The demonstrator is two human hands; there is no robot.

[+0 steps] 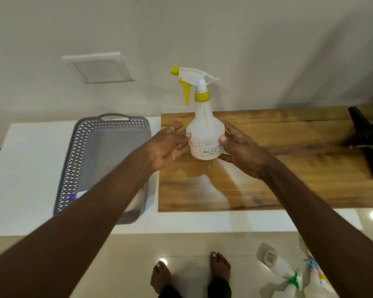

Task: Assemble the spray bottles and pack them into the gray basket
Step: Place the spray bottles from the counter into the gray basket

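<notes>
A white spray bottle (pixel 204 130) with a yellow collar, yellow trigger and yellow nozzle tip stands upright, held just above the wooden board (pixel 278 164). My left hand (pixel 170 145) grips its left side and my right hand (pixel 241 149) grips its right side, thumbs on the front near the label. The gray basket (pixel 82 151) with perforated walls lies to the left on the white table. Inside its near end I see part of a bottle with a purple piece (pixel 73 197), mostly hidden by my left forearm.
A black stand (pixel 370 143) lies on the board's right end. On the floor at lower right lie more spray bottles, one with a green trigger (pixel 294 280) and one with blue and pink parts (pixel 312 265). My bare feet are below the table edge. A wall stands behind.
</notes>
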